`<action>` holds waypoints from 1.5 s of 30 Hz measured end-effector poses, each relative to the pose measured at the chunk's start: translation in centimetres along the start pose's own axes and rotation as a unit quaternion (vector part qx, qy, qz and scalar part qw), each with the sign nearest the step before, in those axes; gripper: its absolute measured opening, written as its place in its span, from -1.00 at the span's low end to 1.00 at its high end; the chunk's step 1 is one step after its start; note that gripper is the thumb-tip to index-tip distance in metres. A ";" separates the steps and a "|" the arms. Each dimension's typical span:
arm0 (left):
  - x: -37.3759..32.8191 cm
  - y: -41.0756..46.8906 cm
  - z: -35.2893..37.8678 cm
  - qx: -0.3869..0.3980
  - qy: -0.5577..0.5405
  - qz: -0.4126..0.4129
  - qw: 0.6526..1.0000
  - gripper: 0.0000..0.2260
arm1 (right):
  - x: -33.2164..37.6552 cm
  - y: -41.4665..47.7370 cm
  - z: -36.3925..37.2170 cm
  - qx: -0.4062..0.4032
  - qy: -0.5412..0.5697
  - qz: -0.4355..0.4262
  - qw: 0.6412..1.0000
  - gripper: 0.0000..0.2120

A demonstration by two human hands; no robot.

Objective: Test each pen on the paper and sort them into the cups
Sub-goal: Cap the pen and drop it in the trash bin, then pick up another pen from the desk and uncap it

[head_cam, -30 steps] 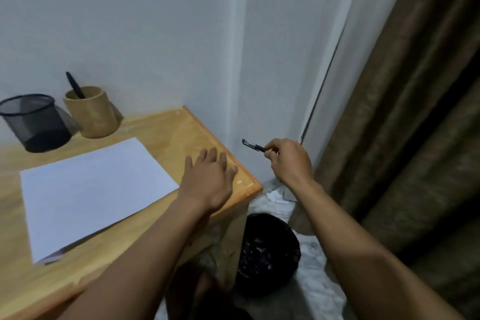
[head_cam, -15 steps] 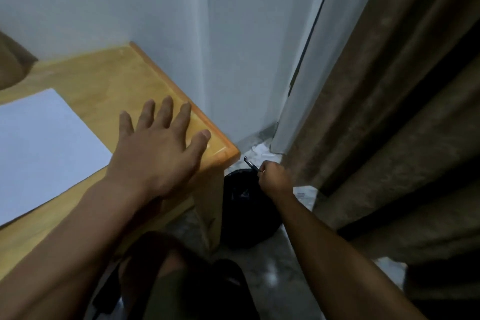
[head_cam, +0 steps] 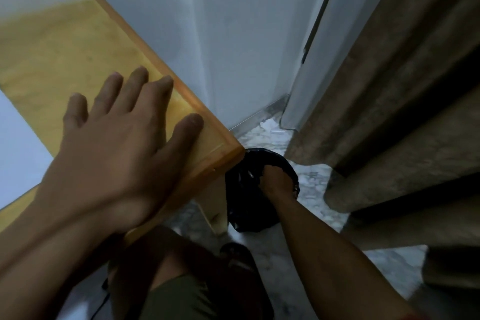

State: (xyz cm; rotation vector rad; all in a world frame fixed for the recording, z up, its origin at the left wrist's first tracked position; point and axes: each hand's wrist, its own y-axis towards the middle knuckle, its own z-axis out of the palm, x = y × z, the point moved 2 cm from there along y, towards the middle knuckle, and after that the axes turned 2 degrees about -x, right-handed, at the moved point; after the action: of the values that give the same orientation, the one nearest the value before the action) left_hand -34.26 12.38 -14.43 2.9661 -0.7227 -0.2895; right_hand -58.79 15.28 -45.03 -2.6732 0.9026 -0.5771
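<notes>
1. The left hand is laid flat, palm down, on the near right corner of the wooden table, left of the frame's centre. Its fingers are straight and spread, and nothing is grasped.
2. The thumb of that hand is placed just beside the table's raised right edge.
3. The right hand is seen lower right of centre, reached down into the mouth of the black bin that stands on the floor beside the table leg.
4. Only the back of the right hand is shown. Its fingers are hidden inside the bin's dark liner, so it cannot be told whether they are clenched, released, or closed on a pen.
5. The white paper is found at the left edge of the frame, lying flat on the table, just left of the left hand's wrist.
6. A brown curtain is hung along the right side of the frame, and a white wall is seen behind the table.
</notes>
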 end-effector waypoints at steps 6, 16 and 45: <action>-0.2 -0.1 -0.5 0.018 -0.001 0.000 1.000 -0.29 | 0.8 -1.4 -2.5 -0.003 0.016 -0.026 1.000 -0.86; -0.2 -0.3 -0.8 0.030 -0.023 -0.014 0.999 -0.33 | 8.5 -8.2 -17.8 -0.080 0.023 -0.178 0.980 -0.63; 27.7 -27.8 -17.9 -0.182 -0.004 -0.442 0.878 -0.75 | 50.0 -36.5 -18.1 0.020 -0.090 -0.649 0.755 -0.71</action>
State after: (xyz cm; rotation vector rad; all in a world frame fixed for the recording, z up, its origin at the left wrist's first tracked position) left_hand 5.94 24.73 -4.71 2.6937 0.6769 -0.4162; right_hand -11.53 10.18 -1.54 -2.8366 -1.1755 -0.4918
